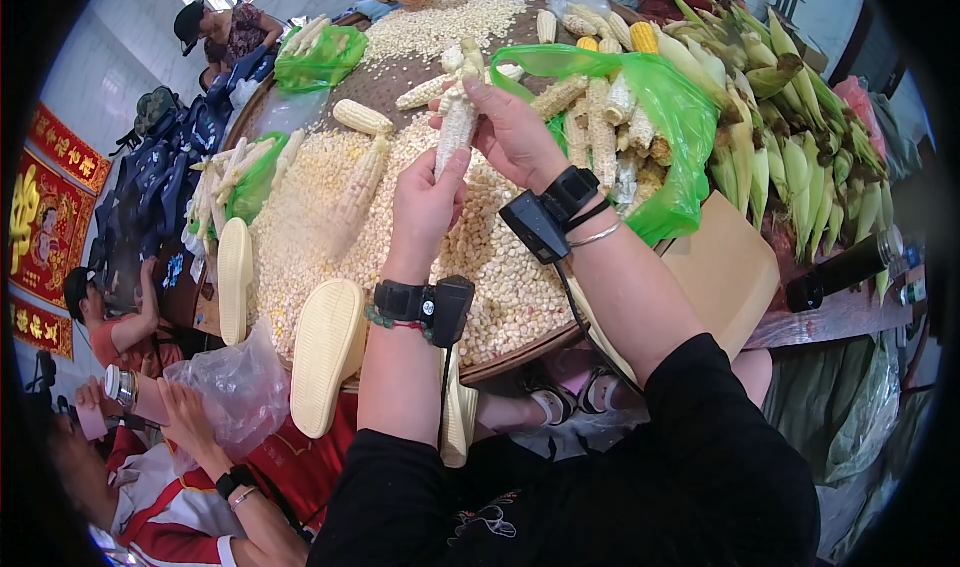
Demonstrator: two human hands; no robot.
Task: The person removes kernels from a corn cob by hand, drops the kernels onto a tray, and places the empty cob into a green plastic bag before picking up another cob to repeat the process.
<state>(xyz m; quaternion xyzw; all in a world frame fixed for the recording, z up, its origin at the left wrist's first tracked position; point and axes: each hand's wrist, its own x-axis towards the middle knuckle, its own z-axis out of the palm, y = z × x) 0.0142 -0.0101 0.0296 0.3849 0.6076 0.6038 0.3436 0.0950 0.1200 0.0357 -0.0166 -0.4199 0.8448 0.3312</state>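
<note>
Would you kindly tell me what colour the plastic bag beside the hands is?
Bright green bag, clearest in the head view.

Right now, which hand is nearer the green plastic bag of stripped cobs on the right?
Right. The right hand grips the upper part of the pale corn cob, right beside the green plastic bag. The left hand holds the cob's lower end, farther from the bag.
</note>
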